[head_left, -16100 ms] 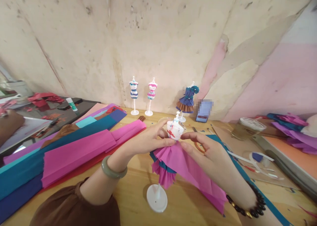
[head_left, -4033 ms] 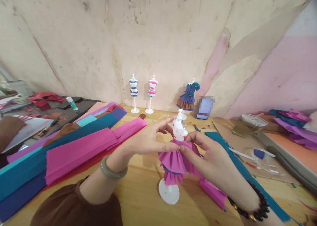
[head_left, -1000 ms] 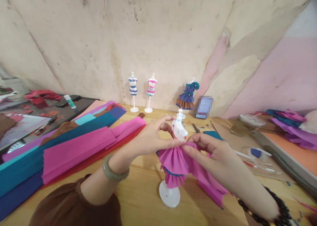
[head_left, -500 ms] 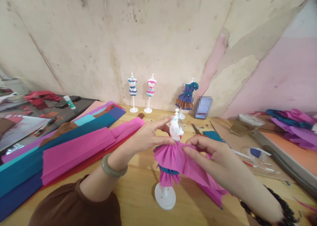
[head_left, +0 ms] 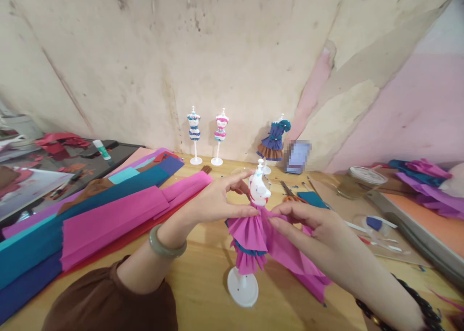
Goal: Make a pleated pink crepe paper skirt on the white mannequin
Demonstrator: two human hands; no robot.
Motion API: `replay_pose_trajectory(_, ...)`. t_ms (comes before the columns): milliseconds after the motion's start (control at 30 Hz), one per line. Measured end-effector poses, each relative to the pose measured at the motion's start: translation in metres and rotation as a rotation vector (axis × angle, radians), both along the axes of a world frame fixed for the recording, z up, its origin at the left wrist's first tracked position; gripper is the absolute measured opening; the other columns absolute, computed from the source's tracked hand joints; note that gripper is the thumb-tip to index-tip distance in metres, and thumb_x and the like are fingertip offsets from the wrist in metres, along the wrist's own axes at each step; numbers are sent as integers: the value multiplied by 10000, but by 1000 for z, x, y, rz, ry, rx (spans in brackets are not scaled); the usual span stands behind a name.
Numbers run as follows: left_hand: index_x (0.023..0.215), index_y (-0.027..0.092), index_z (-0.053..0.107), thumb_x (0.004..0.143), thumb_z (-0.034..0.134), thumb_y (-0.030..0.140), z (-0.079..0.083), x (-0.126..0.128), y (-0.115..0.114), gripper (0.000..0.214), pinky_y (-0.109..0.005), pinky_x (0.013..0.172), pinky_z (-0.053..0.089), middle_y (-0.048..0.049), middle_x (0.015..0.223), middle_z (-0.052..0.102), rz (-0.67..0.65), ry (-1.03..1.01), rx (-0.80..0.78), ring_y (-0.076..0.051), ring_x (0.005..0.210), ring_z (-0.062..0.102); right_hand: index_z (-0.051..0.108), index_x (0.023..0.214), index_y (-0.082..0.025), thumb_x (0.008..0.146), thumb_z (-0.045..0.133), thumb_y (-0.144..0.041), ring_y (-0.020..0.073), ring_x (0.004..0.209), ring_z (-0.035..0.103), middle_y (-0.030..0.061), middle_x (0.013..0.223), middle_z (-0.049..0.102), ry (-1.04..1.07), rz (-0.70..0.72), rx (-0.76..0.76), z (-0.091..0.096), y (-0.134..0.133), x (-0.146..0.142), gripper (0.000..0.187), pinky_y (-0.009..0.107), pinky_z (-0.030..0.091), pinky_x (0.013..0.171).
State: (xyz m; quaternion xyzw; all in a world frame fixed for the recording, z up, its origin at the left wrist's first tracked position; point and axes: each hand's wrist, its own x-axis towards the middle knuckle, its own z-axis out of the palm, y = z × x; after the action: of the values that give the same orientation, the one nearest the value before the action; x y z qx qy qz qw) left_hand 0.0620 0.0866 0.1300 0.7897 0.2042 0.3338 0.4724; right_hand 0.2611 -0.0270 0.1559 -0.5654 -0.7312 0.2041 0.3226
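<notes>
A small white mannequin (head_left: 259,188) on a round white stand (head_left: 242,293) stands on the wooden table (head_left: 203,292) in front of me. Pleated magenta crepe paper (head_left: 250,232) wraps its waist as a skirt, with a teal layer and a second magenta frill below. My left hand (head_left: 213,200) pinches the mannequin's waist and the paper's upper edge from the left. My right hand (head_left: 308,222) pinches the loose strip of magenta paper (head_left: 290,258) just right of the waist; the strip trails down to the table.
Folded crepe paper sheets (head_left: 108,215) in magenta, teal and blue lie at the left. Three dressed mannequins (head_left: 194,134) (head_left: 219,135) (head_left: 274,145) stand by the wall. A phone (head_left: 297,157), a jar (head_left: 358,183), scissors (head_left: 288,192), a glue stick (head_left: 99,148) and more paper (head_left: 424,181) lie around.
The mannequin has been tipped back upright and shifted slightly right. My right hand has drawn the paper strip closer against the waist, so the skirt looks narrower.
</notes>
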Motion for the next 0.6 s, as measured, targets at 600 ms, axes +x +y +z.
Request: replay_pose_trajectory(600,1424,219,464,791,748,301,1,-1,-4,699,-439,999,468,-101,1178,657,-71,-3,4,-245,1120,601,737,754,-253,851,604,-327,182,688,692,-1,771,764,66,-88,63,-1,0,-11,181,276,547,646)
